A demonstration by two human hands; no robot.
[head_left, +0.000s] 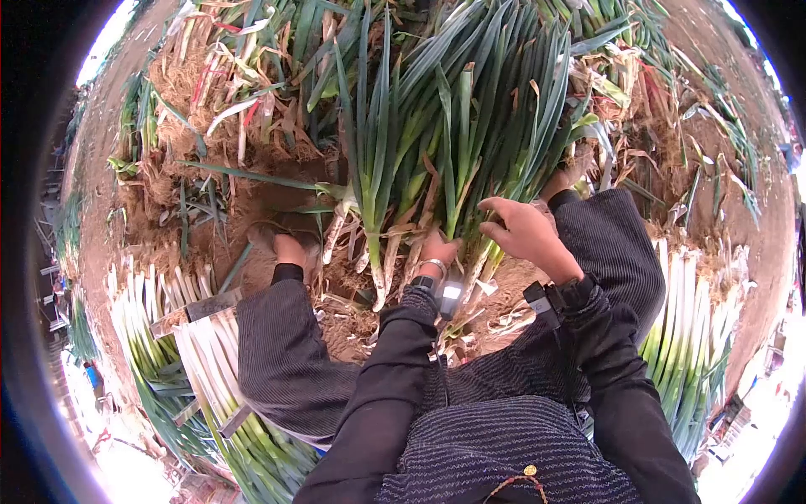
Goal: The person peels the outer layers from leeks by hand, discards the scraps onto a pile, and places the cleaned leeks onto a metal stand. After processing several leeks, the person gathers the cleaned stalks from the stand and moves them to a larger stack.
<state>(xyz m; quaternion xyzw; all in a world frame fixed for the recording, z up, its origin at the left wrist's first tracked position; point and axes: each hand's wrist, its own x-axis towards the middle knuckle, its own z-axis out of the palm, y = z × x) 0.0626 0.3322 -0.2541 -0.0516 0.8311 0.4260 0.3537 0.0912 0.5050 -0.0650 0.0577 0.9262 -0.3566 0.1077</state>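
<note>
A large heap of long green onions [504,109] lies in front of me, with dark green leaves pointing away and pale, dirt-streaked stalks towards me. My left hand [438,249] is closed around the lower stalk of a green onion at the near edge of the heap; its fingertips are partly hidden. To its right, my right hand [529,233] hovers over neighbouring stalks, thumb and forefinger apart, with nothing visible between them. Left of my hands, another green onion [374,244] lies with its white root end towards me.
Cleaned green onions with white stalks [214,361] lie on a rack at my left, and more white stalks [680,294] lie at my right. Roots and peeled skins [344,323] litter the soil between my legs. Further untrimmed bunches [218,84] with red ties lie ahead.
</note>
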